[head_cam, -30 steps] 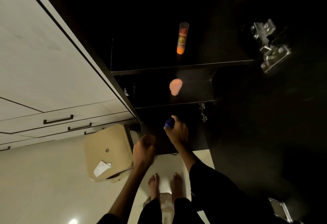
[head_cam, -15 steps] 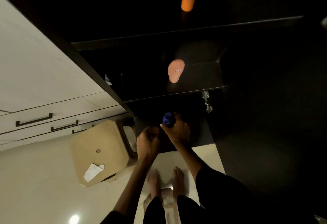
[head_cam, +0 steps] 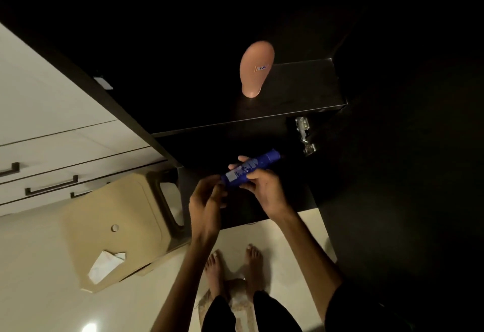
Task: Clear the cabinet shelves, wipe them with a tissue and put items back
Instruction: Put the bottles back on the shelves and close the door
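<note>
A blue tube-shaped bottle lies slanted in front of the dark cabinet. My right hand grips its middle, fingers curled round it. My left hand meets the bottle's lower end, fingers curled at it. A peach-coloured bottle stands on the dark cabinet shelf above my hands. A white tissue lies on the beige stool at the left.
The open cabinet door is at the right with metal hinges. White drawers with dark handles are at the left. My bare feet stand on the pale floor, with a patterned cloth under them.
The view has dropped, so the orange bottle on the upper shelf has left the frame. My right hand has tipped the blue bottle sideways, and my left hand has come to its lower end.
</note>
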